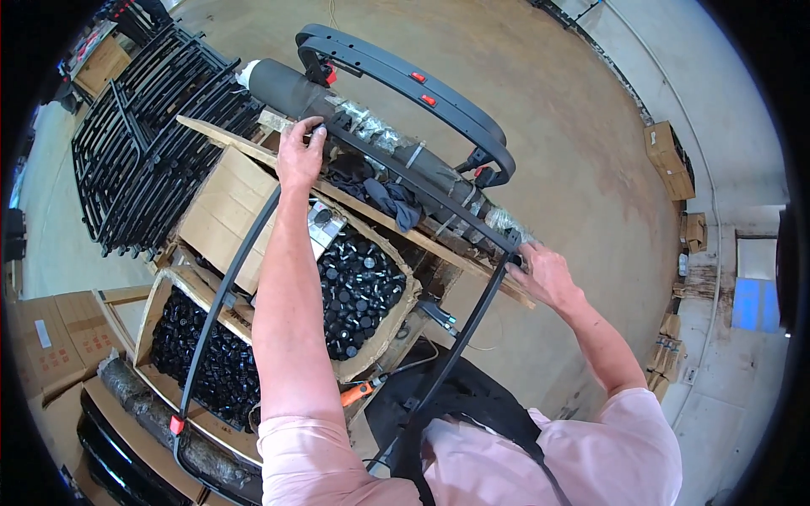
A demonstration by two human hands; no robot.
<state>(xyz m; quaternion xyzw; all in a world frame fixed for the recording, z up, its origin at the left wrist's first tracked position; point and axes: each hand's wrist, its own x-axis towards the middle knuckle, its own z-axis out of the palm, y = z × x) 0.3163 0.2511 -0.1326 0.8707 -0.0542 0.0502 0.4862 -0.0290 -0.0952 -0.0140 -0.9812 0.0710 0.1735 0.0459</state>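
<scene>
A black metal frame (462, 214) lies across the bench, its crossbar slanting down to the right and its side tubes running toward my body. At the crossbar's left end, my left hand (300, 158) has thumb and fingers closed against the corner. My right hand (547, 273) grips the opposite corner, fingers curled around the joint and partly hidden. Beneath the crossbar are a padded roller (287, 88), wrapped partly in clear plastic, and a dark cloth (393, 202). Just beyond sits a curved black bar (396, 71) with red pieces on it.
Two cartons hold black round-headed parts (359, 291) and smaller black parts (198, 354). An orange-handled tool (358, 393) lies near my waist. Several black frames (139, 139) are stacked at the far left. A wooden board (439, 251) edges the bench. Cardboard boxes (669, 160) stand along the right wall.
</scene>
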